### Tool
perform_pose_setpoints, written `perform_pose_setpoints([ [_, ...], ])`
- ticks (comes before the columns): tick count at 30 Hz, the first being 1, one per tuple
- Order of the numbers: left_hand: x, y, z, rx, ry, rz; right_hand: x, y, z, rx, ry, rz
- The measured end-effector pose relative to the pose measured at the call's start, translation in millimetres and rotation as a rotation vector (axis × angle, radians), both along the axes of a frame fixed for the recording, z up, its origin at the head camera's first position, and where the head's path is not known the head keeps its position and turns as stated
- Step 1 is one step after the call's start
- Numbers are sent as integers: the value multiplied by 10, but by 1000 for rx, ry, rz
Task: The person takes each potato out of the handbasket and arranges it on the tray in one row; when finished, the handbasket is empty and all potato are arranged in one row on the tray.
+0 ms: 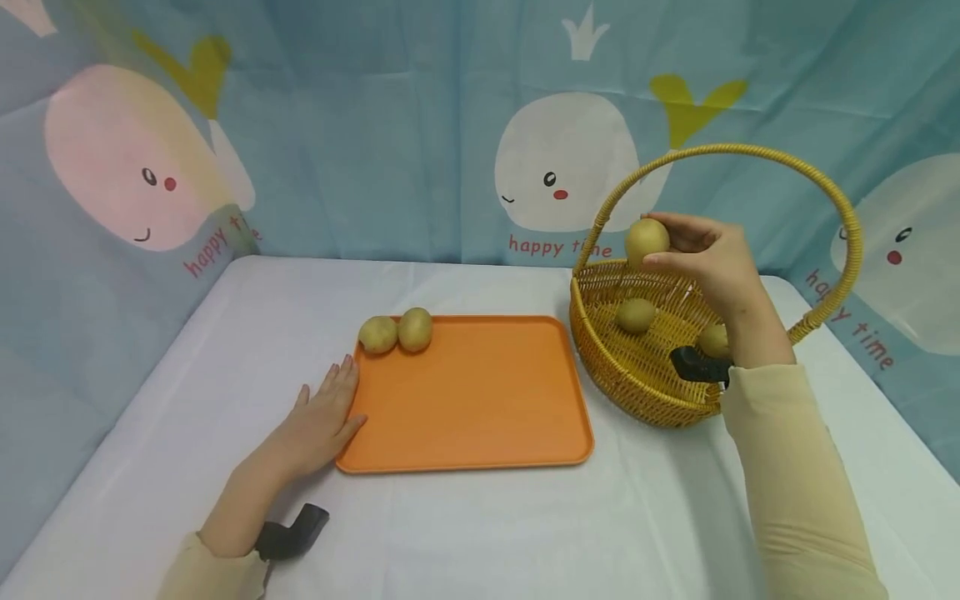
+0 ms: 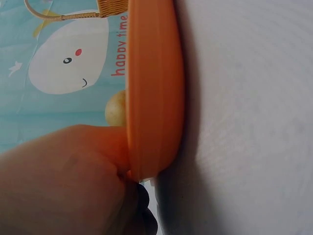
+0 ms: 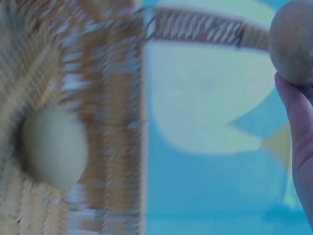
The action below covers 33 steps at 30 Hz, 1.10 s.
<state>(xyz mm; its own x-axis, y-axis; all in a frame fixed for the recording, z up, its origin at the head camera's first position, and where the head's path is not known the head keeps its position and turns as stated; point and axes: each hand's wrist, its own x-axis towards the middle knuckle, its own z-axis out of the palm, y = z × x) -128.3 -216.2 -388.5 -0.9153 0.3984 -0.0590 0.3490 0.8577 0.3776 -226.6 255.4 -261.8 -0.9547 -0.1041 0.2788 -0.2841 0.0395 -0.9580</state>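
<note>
Potato (image 1: 647, 242), in the head view, is pinched in your right hand (image 1: 708, 258), thumb and fingers parted by its width, raised right of the tray (image 1: 480, 400). It should be firm, fairly light, best held round its middle. Fingers straight, your left hand (image 1: 318, 425) touches the tray's left edge. Left wrist: the tray's rim meets that hand; 1 potato (image 2: 116, 108) shows above it. Right wrist: thumb against potato, fingers mostly hidden.

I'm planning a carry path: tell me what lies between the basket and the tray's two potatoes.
Bare surface of the orange tray, then a sliver of white cloth, as the head view shows.
</note>
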Motion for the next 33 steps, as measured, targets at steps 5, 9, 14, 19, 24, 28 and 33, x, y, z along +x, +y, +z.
perform_pose_setpoints([
  [5, -6, 1, 2, 14, -14, -3, 72, -188, 101, -78, 68, 33],
  [9, -12, 29, -1, 10, -26, 4, 134, -340, 120, -82, 91, 24],
  [14, -10, 18, 14, -4, -23, 14, 129, -552, 103, -93, 102, 72],
  [19, 4, -2, 25, -4, -20, 17, 80, -739, 58, -70, 73, 117],
  [24, 15, -8, 56, -13, -3, 21, 39, -929, -14, -46, 76, 158],
  [28, 19, -7, 59, -21, 8, 22, 27, -1140, -135, -48, 57, 186],
  [33, 28, 27, 63, -19, 9, 17, 4, -1445, -384, -16, -7, 204],
])
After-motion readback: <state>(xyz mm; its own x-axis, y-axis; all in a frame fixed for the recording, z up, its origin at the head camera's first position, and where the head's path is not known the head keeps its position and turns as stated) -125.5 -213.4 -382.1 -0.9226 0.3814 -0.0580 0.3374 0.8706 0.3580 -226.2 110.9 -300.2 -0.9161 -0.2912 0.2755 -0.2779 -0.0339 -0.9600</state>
